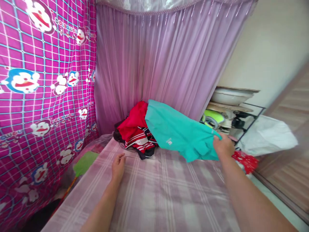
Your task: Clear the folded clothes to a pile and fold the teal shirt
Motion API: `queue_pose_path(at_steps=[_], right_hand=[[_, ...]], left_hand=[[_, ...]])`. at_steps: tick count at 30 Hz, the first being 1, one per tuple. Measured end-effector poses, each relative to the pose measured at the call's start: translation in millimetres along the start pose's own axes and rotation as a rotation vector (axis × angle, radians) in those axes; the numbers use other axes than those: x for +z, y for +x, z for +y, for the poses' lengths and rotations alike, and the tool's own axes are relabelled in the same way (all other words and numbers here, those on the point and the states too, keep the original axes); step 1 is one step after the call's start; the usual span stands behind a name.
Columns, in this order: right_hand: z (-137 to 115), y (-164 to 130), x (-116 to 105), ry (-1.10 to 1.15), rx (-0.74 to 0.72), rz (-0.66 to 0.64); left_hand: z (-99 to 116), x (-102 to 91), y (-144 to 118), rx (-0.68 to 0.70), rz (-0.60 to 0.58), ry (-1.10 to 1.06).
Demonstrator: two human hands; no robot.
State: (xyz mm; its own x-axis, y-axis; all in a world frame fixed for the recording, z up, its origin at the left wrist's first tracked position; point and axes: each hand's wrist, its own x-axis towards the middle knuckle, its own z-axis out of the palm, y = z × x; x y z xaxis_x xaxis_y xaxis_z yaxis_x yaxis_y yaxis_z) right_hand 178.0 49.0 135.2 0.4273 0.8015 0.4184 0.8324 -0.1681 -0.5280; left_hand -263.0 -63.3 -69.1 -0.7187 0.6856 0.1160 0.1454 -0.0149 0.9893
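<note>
My right hand (224,147) is closed on one end of a teal garment (178,130) with a small white logo. The garment stretches leftward from that grip, and its far end lies against a pile of clothes. In the pile are a red garment (135,118) and a red piece with white and dark stripes (142,139). Whether the teal cloth is a shirt or trousers I cannot tell. My left hand (118,166) rests low over the bed in front of the pile, fingers loosely bent and holding nothing.
A plaid sheet (154,193) covers the bed. Purple curtains (154,64) hang behind; a pink cartoon-print cloth (48,96) hangs left, beside a green fly swatter (84,162). To the right stand a rack with a basin (231,96), a white bag (267,135) and a red cloth (246,161).
</note>
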Motion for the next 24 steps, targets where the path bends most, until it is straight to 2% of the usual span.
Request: queue_pose_path(at_steps=[2, 4, 7, 9, 11, 13, 15, 17, 19, 21, 24], right_hand=[[28, 1, -8, -0.016, -0.057, 0.003], [46, -5, -6, -0.032, -0.108, -0.019], [46, -32, 2, -0.031, -0.232, -0.016], [32, -66, 7, -0.014, -0.537, -0.074], [17, -110, 15, -0.021, -0.948, -0.244], [11, -157, 27, -0.029, -1.281, -0.38], [17, -197, 41, -0.043, -1.469, -0.451], [31, -224, 53, -0.056, -1.456, -0.473], [45, -237, 58, -0.045, -1.343, -0.495], [55, -239, 55, -0.018, -1.235, -0.533], [62, -232, 42, 0.004, -1.154, -0.597]], left_hand=[[0, 0.4, 0, 0.007, -0.002, 0.024], [1, 0.7, -1, 0.013, -0.009, 0.056], [5, 0.0, -3, 0.016, -0.019, 0.101], [8, -1.8, -6, 0.022, -0.025, 0.122], [10, -3.7, -7, 0.027, -0.028, 0.15], [13, -3.1, -9, 0.039, -0.03, 0.19], [22, 3.4, -11, 0.084, -0.059, 0.236], [38, 18.8, -18, 0.188, -0.139, 0.28], [62, 43.6, -30, 0.341, -0.261, 0.325], [90, 76.1, -47, 0.533, -0.407, 0.367], [128, 130.5, -74, 0.777, -0.565, 0.48]])
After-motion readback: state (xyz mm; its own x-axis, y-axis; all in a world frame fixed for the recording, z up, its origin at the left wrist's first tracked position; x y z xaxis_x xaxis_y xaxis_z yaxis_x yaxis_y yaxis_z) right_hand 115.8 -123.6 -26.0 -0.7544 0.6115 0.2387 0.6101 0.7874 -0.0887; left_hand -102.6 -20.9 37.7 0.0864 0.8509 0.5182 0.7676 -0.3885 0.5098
